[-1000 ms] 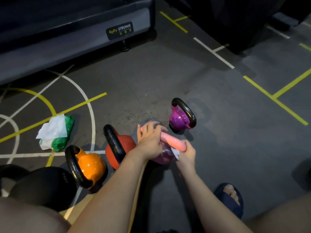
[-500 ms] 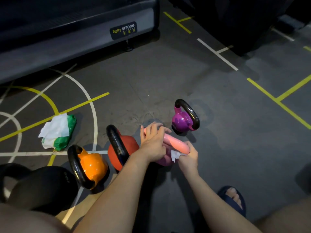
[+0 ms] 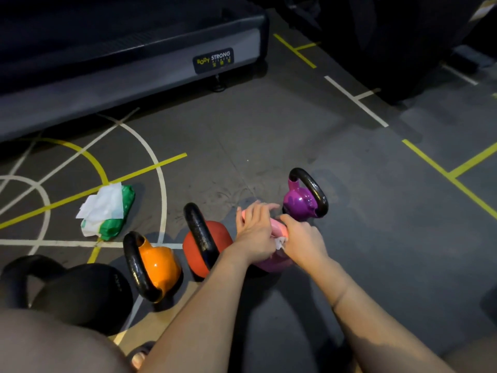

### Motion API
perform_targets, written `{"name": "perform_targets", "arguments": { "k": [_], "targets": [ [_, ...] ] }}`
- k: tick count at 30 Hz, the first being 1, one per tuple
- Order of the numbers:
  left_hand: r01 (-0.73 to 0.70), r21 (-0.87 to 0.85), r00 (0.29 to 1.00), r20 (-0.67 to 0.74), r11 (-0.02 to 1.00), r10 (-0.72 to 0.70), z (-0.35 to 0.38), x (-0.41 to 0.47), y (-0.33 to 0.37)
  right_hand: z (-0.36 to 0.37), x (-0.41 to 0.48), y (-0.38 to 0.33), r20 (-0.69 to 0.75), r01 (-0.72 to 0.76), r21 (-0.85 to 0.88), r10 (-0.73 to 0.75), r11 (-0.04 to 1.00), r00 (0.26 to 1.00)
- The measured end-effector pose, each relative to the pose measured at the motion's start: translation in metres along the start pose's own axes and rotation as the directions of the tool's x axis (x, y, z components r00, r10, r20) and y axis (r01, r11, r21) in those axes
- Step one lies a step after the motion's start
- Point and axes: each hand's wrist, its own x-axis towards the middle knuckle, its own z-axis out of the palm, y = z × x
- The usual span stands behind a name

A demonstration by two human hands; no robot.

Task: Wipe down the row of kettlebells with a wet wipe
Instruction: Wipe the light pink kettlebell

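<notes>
A row of kettlebells stands on the dark gym floor: a black one (image 3: 80, 294) at the left, then orange (image 3: 158, 267), red (image 3: 207, 243), a pink-handled one (image 3: 274, 262) and a small purple one (image 3: 301, 203). My left hand (image 3: 255, 232) grips the far end of the pink handle. My right hand (image 3: 304, 240) is wrapped round the near part of that handle with a white wet wipe (image 3: 279, 242) pressed under its fingers. Both hands hide most of this kettlebell.
A green pack of wet wipes (image 3: 107, 211), with white sheets pulled out, lies on the floor to the left. A grey treadmill base (image 3: 129, 87) runs along the back. Dark equipment (image 3: 403, 44) stands at the back right. My sandalled foot (image 3: 139, 356) shows at the bottom.
My right hand with the wipe has slid up the pink handle towards my left hand, covering more of it. My left hand keeps its grip.
</notes>
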Motion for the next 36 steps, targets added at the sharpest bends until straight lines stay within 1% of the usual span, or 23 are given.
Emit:
{"name": "perform_targets", "arguments": {
  "k": [1, 2, 3, 5, 6, 7, 9, 11, 14, 15, 16, 18, 20, 22, 23, 24, 25, 27, 29, 31, 32, 34, 36],
  "targets": [
    [-0.004, 0.006, 1.000, -0.002, 1.000, 0.004, -0.001, 0.001, -0.001, 0.001, 0.000, 0.000, -0.005, -0.012, 0.020, 0.012, 1.000, 1.000],
    [-0.003, 0.007, 1.000, 0.006, 1.000, 0.003, 0.000, 0.002, -0.002, 0.001, -0.002, 0.002, -0.017, -0.038, 0.091, 0.040, 0.995, 0.999],
    [0.002, 0.000, 1.000, 0.015, 1.000, -0.002, 0.000, 0.003, -0.003, 0.003, -0.005, 0.006, -0.028, -0.071, 0.212, 0.079, 0.975, 0.996],
    [0.038, -0.056, 0.999, 0.028, 0.998, -0.036, -0.001, 0.006, -0.003, 0.009, -0.011, 0.014, -0.053, -0.121, 0.463, 0.164, 0.878, 0.985],
    [0.065, -0.099, 0.997, 0.035, 0.993, -0.062, -0.003, 0.007, -0.002, 0.014, -0.013, 0.017, -0.075, -0.128, 0.532, 0.198, 0.837, 0.977],
    [0.089, -0.140, 0.996, 0.045, 0.986, -0.083, -0.004, 0.009, 0.000, 0.018, -0.014, 0.018, -0.115, -0.110, 0.571, 0.213, 0.813, 0.970],
    [0.115, -0.198, 0.993, 0.061, 0.973, -0.105, -0.006, 0.010, 0.002, 0.028, -0.017, 0.016, -0.252, -0.037, 0.546, 0.205, 0.837, 0.946],
    [0.130, -0.219, 0.990, 0.083, 0.967, -0.114, -0.005, 0.009, 0.001, 0.034, -0.023, 0.009, -0.348, -0.031, 0.530, 0.250, 0.847, 0.904],
    [0.127, -0.253, 0.991, 0.078, 0.959, -0.111, -0.006, 0.009, 0.000, 0.032, -0.035, -0.008, -0.297, -0.102, 0.644, 0.370, 0.758, 0.880],
    [0.132, -0.285, 0.990, 0.077, 0.949, -0.115, -0.007, 0.009, 0.001, 0.031, -0.035, -0.012, -0.292, -0.121, 0.625, 0.375, 0.771, 0.880],
    [0.145, -0.335, 0.989, 0.079, 0.931, -0.125, -0.009, 0.009, 0.003, 0.030, -0.034, -0.014, -0.309, -0.128, 0.565, 0.352, 0.815, 0.884],
    [0.180, -0.489, 0.984, 0.086, 0.853, -0.159, -0.011, 0.008, 0.006, 0.023, -0.028, -0.014, -0.319, -0.124, 0.405, 0.267, 0.906, 0.909],
    [0.183, -0.708, 0.979, 0.066, 0.682, -0.194, -0.013, 0.005, 0.003, 0.013, -0.017, -0.019, -0.260, -0.140, 0.219, 0.196, 0.966, 0.945],
    [0.146, -0.896, 0.973, 0.055, 0.419, -0.222, -0.016, 0.003, -0.005, 0.004, -0.006, -0.031, -0.195, -0.095, 0.002, 0.093, 0.996, 0.976],
    [0.108, -0.937, 0.973, 0.031, 0.332, -0.230, -0.018, 0.003, -0.008, 0.002, -0.001, -0.038, -0.177, -0.045, -0.084, 0.030, 0.995, 0.984],
    [0.074, -0.945, 0.972, -0.002, 0.318, -0.235, -0.020, 0.002, -0.011, 0.000, 0.004, -0.044, -0.150, 0.000, -0.141, -0.022, 0.990, 0.988],
    [0.057, -0.936, 0.970, -0.030, 0.348, -0.241, -0.021, 0.002, -0.014, -0.002, 0.007, -0.049, -0.121, 0.035, -0.173, -0.057, 0.984, 0.991],
    [0.058, -0.855, 0.966, -0.082, 0.515, -0.245, -0.017, 0.003, -0.021, -0.005, 0.012, -0.053, -0.062, 0.077, -0.184, -0.089, 0.980, 0.994],
    [0.077, -0.682, 0.970, -0.116, 0.727, -0.213, -0.010, 0.002, -0.029, -0.008, 0.014, -0.050, -0.019, 0.117, -0.128, -0.120, 0.985, 0.993],
    [0.069, -0.493, 0.984, -0.110, 0.867, -0.141, -0.008, -0.001, -0.035, -0.009, 0.013, -0.043, -0.004, 0.124, -0.012, -0.124, 0.992, 0.992],
    [0.055, -0.443, 0.989, -0.102, 0.895, -0.111, -0.010, -0.002, -0.037, -0.011, 0.012, -0.038, 0.009, 0.121, 0.048, -0.121, 0.992, 0.993],
    [0.028, -0.410, 0.996, -0.065, 0.911, -0.060, -0.017, -0.002, -0.042, -0.014, 0.007, -0.028, 0.061, 0.114, 0.125, -0.122, 0.986, 0.991],
    [0.012, -0.383, 0.999, -0.044, 0.924, -0.031, -0.022, -0.001, -0.044, -0.018, 0.001, -0.019, 0.065, 0.106, 0.203, -0.121, 0.973, 0.990]
  ]
}}
